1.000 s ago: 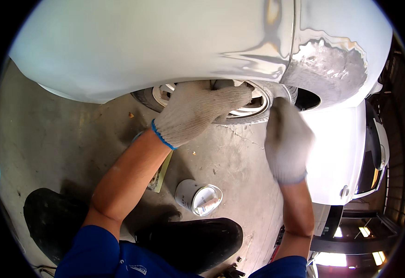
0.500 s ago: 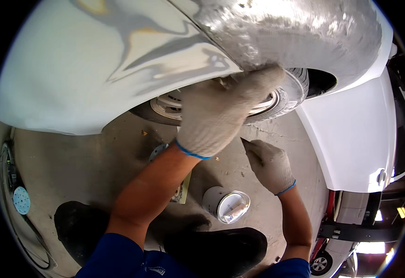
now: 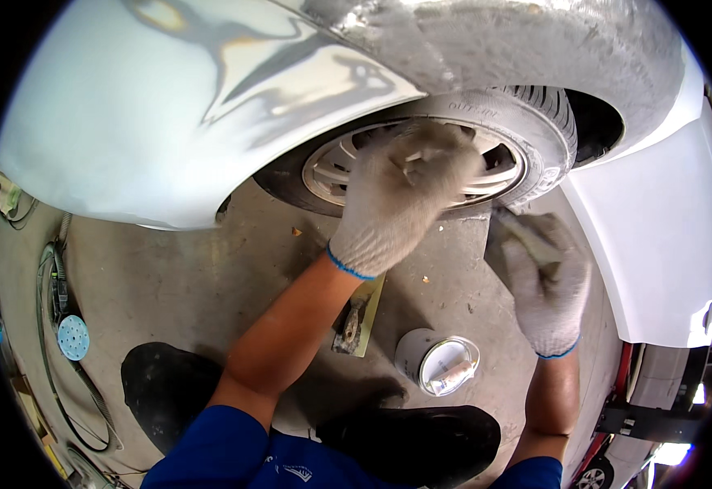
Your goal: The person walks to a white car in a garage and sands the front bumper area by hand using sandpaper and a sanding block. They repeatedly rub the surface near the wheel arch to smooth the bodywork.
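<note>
My left hand (image 3: 405, 191), in a knit glove with a blue cuff, is raised in front of the car wheel (image 3: 429, 167). Motion smears its fingers, so their closing cannot be made out. Lower and to the right, my gloved right hand (image 3: 547, 285) is closed round a scraper (image 3: 498, 248) with a pale handle and a thin grey blade. Above both hands is a fender panel (image 3: 494, 45) sanded to bare metal. The white panel (image 3: 152, 122) at left shows patchy grey sanded spots.
On the floor stand a round tin (image 3: 429, 359) with a tube on its lid and a board (image 3: 368, 314) carrying a putty-smeared tool. A sander (image 3: 72, 337) with a hose lies at left. At right hangs a white car door (image 3: 657, 244).
My left hand has dropped from the bare-metal panel's edge to in front of the wheel. My right hand has moved right with the scraper, whose blade shows more. The whole view has shifted.
</note>
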### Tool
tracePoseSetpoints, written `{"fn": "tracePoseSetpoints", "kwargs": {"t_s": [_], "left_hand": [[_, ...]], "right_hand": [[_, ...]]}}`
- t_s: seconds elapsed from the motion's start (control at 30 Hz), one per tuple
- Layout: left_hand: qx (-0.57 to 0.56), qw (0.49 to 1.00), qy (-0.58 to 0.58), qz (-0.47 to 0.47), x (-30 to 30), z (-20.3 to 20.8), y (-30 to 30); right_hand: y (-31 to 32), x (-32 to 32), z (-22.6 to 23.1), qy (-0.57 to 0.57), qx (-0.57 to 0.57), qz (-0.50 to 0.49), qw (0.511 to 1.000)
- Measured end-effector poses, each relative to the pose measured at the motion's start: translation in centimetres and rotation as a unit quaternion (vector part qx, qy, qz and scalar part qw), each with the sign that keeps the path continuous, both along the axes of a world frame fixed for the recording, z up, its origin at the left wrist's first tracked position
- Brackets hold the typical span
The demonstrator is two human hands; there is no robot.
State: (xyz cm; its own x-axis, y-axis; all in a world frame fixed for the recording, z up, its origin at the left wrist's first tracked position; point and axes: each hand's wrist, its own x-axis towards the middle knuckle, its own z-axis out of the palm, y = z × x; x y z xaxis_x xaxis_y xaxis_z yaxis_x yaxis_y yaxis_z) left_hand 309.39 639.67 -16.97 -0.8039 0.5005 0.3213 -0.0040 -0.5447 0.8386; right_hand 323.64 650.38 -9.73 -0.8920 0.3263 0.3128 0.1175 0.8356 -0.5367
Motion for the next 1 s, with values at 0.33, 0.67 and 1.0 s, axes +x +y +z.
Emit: {"fn": "tracePoseSetpoints", "kwargs": {"t_s": [0.33,0.67,1.0], "left_hand": [[0.105,0.993,-0.054,-0.019,0.8,2.5,-3.3],[0.112,0.992,-0.045,0.04,-0.5,2.2,-3.2],[0.054,0.996,0.033,0.058,-0.7,3.4,-2.8]], "right_hand": [[-2.9,-2.8,3.6,0.116,0.14,0.141,0.973],[-1.1,-5.1,7.4,0.117,0.409,0.164,0.89],[-7.3,-6.1,9.4,0.039,0.518,0.137,0.844]]}}
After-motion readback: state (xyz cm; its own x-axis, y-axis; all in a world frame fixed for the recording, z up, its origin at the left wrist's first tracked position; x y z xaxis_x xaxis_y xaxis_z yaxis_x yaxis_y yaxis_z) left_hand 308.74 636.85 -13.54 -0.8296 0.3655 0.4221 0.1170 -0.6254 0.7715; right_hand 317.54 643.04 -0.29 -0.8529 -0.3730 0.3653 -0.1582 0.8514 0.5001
